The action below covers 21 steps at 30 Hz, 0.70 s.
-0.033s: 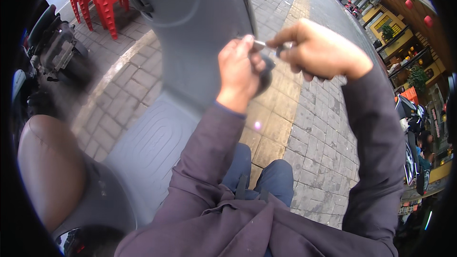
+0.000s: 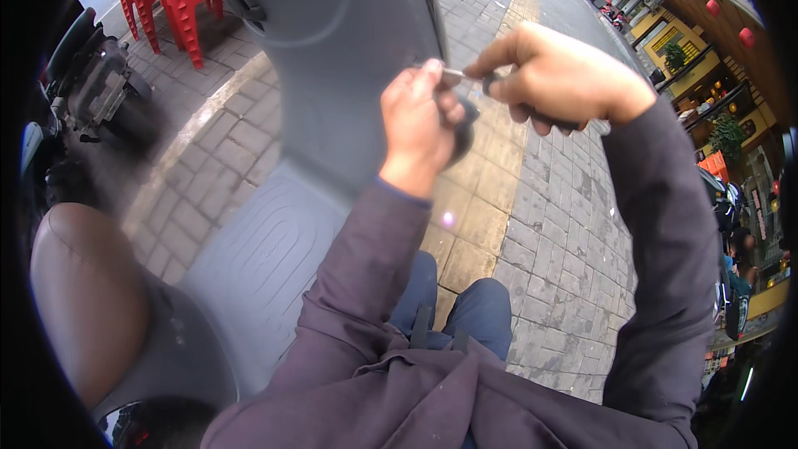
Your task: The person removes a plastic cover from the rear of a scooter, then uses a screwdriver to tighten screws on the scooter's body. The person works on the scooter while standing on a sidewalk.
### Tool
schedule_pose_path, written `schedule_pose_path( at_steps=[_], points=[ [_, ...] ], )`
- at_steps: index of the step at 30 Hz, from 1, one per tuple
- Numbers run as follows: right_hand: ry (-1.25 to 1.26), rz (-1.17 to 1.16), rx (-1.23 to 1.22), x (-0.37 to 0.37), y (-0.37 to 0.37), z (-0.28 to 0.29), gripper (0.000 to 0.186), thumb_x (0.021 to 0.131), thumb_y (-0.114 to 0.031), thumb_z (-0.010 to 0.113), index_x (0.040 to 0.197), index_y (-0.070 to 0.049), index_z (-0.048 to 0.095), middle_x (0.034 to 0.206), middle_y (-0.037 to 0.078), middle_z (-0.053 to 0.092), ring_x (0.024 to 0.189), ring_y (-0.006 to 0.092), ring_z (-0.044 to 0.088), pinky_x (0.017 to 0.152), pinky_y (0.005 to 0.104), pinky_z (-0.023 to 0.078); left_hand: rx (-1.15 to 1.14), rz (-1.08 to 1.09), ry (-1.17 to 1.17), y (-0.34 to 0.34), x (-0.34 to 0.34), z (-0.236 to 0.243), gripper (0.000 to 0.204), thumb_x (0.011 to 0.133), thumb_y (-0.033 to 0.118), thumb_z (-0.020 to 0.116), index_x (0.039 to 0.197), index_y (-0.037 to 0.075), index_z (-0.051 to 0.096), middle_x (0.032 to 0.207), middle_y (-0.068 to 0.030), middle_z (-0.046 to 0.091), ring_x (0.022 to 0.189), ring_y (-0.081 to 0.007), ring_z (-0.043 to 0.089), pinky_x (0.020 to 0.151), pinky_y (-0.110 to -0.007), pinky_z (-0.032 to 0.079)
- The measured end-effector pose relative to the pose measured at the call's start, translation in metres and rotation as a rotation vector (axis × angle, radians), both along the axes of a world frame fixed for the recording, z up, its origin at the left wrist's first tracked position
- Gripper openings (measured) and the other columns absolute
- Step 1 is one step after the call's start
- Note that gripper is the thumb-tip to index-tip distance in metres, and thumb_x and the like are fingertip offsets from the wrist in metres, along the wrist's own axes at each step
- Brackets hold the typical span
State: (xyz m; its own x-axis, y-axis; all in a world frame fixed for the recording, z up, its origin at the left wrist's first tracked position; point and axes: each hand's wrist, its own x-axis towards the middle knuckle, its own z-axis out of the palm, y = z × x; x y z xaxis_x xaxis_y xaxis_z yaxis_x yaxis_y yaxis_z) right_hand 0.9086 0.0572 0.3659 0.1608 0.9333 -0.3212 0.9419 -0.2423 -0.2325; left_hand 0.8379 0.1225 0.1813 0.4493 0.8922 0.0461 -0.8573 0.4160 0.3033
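My left hand is closed, thumb and finger pinching a thin silvery metal rod in front of the edge of a grey scooter's leg shield. Close by on its right, my right hand wraps round a dark-handled tool. Its index finger points along toward the rod's end. Most of the tool lies hidden in the palm and is blurred, so its exact kind does not show, nor whether the rod belongs to it.
The scooter's ribbed footboard and brown seat are on my left. Stacked red plastic chairs and a parked motorbike stand beyond. Paving with a yellow strip runs ahead; shopfronts line the right.
My right hand has risen slightly, and its forearm has swung a little to the right. The left hand keeps its pinch in nearly the same place.
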Motion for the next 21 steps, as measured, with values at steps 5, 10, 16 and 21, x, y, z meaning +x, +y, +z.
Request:
schedule_pose_path(
  at_steps=[5, 10, 16, 21],
  points=[
    [-0.017, -0.044, -0.086, -0.012, 0.024, 0.016, 0.045, 0.086, -0.006, 0.052, 0.129, 0.003, 0.062, 0.069, 0.009, 0.064, 0.047, 0.0125, 0.060, 0.036, 0.0274, 0.044, -0.030, 0.042, -0.046, 0.000, 0.005, 0.007, 0.016, 0.101, 0.016, 0.056, 0.095, 0.001, 0.060, 0.084, -0.0055, 0.056, 0.064, -0.0094, 0.044, 0.056, -0.025, 0.038],
    [0.034, 0.228, 0.409, -0.002, -0.011, -0.067, 0.038, 0.084, 0.002, 0.057, 0.121, 0.006, 0.064, 0.073, 0.017, 0.068, 0.058, 0.0228, 0.067, 0.054, 0.0332, 0.052, 0.002, 0.060, 0.045, 0.005, 0.003, -0.007, 0.016, 0.100, 0.013, 0.056, 0.096, -0.002, 0.061, 0.080, -0.0079, 0.060, 0.059, -0.0090, 0.047, 0.050, -0.024, 0.039],
    [-0.008, 0.259, 0.814, 0.008, -0.028, -0.161, 0.045, 0.080, 0.003, 0.061, 0.124, 0.003, 0.060, 0.082, 0.021, 0.067, 0.075, 0.0376, 0.068, 0.067, 0.0442, 0.055, 0.160, 0.237, 0.284, 0.015, -0.003, -0.027, 0.013, 0.096, 0.008, 0.063, 0.100, -0.004, 0.061, 0.080, -0.0109, 0.067, 0.054, -0.0066, 0.049, 0.047, -0.023, 0.041],
    [0.090, 0.271, 0.980, 0.013, -0.023, -0.188, 0.049, 0.079, 0.001, 0.065, 0.128, 0.002, 0.060, 0.075, 0.018, 0.064, 0.068, 0.0348, 0.065, 0.063, 0.0434, 0.053, 0.300, 0.623, 0.505, 0.010, 0.001, -0.028, 0.016, 0.094, 0.002, 0.063, 0.108, -0.006, 0.060, 0.085, -0.0093, 0.068, 0.061, -0.0061, 0.054, 0.053, -0.023, 0.046]
  ],
)
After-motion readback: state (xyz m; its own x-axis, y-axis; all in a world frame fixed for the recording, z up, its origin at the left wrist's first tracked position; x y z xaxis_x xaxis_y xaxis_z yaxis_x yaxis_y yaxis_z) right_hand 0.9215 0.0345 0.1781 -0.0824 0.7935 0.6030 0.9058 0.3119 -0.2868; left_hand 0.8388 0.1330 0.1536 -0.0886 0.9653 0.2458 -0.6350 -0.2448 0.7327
